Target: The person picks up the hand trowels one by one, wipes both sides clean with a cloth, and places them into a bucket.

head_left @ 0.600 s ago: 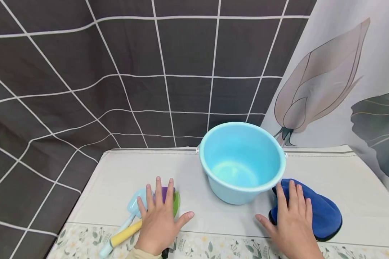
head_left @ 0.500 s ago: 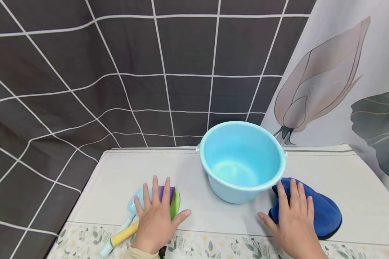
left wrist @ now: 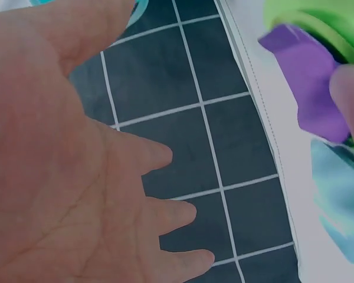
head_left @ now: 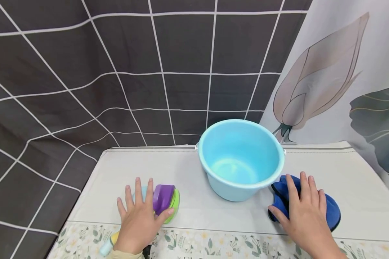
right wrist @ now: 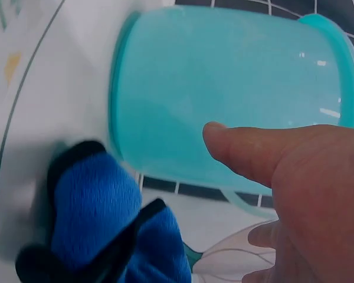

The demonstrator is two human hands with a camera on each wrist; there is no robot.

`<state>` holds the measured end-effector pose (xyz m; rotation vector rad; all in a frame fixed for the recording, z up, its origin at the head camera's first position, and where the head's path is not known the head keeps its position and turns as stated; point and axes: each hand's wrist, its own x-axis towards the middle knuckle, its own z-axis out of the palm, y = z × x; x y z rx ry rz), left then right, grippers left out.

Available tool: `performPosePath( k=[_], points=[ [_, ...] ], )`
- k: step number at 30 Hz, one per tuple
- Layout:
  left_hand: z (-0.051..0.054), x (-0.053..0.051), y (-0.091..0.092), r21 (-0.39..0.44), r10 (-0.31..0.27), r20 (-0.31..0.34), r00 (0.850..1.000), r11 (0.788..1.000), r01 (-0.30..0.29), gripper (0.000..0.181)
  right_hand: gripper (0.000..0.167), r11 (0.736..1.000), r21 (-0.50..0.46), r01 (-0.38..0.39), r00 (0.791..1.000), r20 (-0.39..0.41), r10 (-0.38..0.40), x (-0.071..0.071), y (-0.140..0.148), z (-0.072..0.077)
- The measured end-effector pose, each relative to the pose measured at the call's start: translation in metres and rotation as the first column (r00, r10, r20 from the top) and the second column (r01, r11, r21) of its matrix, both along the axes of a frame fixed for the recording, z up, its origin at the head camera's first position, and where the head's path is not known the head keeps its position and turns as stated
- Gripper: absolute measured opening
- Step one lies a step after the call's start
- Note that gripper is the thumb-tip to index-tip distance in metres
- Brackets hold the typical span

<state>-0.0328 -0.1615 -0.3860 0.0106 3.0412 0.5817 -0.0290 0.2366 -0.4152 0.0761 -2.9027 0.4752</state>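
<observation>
Head view: left hand (head_left: 138, 223) spread beside purple item (head_left: 163, 198), right hand (head_left: 307, 216) spread at blue cloth (head_left: 333, 211), neither gripping; bucket (head_left: 240, 144) looks empty; likely nothing done, all left.

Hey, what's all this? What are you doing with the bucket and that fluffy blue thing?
A person has both hands out, fingers spread, and isn't gripping anything. The left hand is by a purple-and-green object and a light-blue tool it partly hides. The right hand is over the fluffy blue thing. The light-blue bucket stands upright, farther back between the hands.
</observation>
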Motion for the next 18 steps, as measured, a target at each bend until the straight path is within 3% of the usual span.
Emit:
performPosePath(
  k=[8, 18],
  points=[
    [0.002, 0.001, -0.020, -0.033, 0.037, 0.096, 0.995, 0.999, -0.034, 0.103, 0.100, 1.000, 0.003, 0.027, 0.999, 0.045, -0.027, -0.002, 0.017, 0.003],
    [0.004, 0.007, -0.048, -0.079, 0.112, 0.224, 0.968, 0.992, -0.096, 0.098, 0.092, 0.996, 0.037, 0.086, 0.993, 0.081, -0.088, -0.015, 0.034, 0.000]
  ],
)
